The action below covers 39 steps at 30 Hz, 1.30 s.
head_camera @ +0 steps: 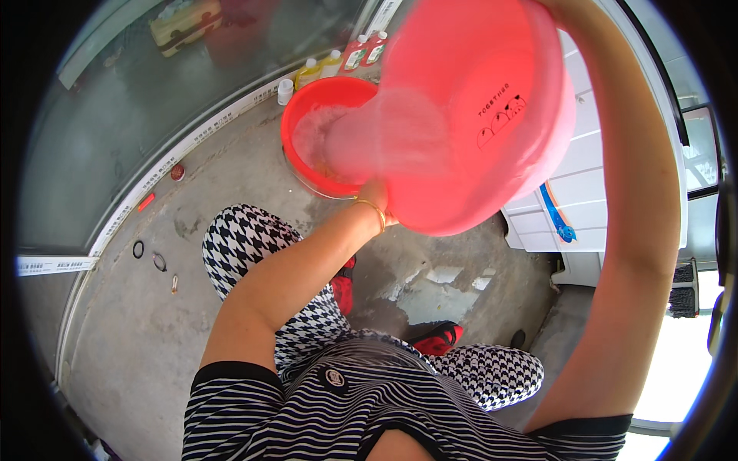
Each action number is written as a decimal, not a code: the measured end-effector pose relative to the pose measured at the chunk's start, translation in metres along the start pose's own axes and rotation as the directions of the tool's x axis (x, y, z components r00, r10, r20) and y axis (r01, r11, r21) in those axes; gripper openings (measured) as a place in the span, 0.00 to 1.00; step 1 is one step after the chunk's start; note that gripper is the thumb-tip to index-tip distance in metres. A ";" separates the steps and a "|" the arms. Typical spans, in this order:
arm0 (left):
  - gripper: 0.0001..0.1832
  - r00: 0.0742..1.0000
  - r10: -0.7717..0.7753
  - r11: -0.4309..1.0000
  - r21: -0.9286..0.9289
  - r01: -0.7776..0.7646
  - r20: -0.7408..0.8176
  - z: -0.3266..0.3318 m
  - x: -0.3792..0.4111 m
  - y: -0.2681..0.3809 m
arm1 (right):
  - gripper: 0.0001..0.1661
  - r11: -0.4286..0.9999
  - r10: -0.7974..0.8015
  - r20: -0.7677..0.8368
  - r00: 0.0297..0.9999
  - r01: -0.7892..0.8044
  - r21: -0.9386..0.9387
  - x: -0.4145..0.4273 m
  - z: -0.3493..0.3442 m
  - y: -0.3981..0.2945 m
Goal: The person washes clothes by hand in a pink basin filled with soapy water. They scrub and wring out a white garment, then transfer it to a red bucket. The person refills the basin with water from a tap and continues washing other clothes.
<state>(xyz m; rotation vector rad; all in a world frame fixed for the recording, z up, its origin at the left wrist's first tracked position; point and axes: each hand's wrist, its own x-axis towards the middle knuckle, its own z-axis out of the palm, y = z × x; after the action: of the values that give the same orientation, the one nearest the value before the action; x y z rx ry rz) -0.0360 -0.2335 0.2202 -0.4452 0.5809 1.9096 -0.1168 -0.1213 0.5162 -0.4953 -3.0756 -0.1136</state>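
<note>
A large pink plastic basin (496,167), printed with black writing and small cartoon figures, is tipped steeply to the left in front of me. Water (369,135) pours in a wide stream over its rim into a red bucket (291,135) on the floor. Froth covers the water inside the bucket. My left hand (377,199), with a gold-coloured bracelet at the wrist, grips the basin's lower rim close to the bucket; the basin hides some fingers. High at the picture's top edge, my right hand (554,7) holds the basin's far side and is partly cut off.
Several bottles, including a yellow one (307,74) and a red one (354,53), line the glass partition (144,115) beside a white container (285,92). Hair ties (159,261) lie on the concrete floor (138,346). A white ribbed plastic unit (582,213) stands right, near a puddle (441,297).
</note>
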 end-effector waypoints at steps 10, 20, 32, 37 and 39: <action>0.18 0.991 0.095 0.992 -0.091 -0.086 0.096 -0.040 0.016 -0.024 | 0.18 0.868 -0.480 -0.090 0.873 0.487 0.096 -0.055 0.037 -0.174; 0.19 0.916 0.396 0.903 0.158 -0.401 0.063 0.003 0.002 -0.006 | 0.25 0.767 -0.542 -0.190 0.818 0.575 0.285 -0.144 -0.036 -0.101; 0.16 0.991 0.117 0.746 0.665 -0.042 -0.068 0.138 0.056 0.023 | 0.23 0.107 0.877 -0.167 0.450 0.155 0.982 -0.308 0.079 0.196; 0.16 0.998 0.018 0.475 0.879 0.039 -0.054 0.161 0.085 -0.008 | 0.15 -0.297 0.936 0.241 0.258 0.208 0.932 -0.344 0.152 0.224; 0.17 0.989 -0.089 0.416 0.898 0.143 -0.116 0.143 0.107 -0.027 | 0.16 -0.377 0.920 0.335 0.205 0.223 0.899 -0.363 0.171 0.219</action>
<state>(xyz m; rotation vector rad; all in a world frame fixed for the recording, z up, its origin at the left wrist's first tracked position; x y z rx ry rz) -0.0586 -0.0627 0.2724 0.2011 1.4714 1.1652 0.2941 -0.0140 0.3473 -1.1879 -0.7344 1.4230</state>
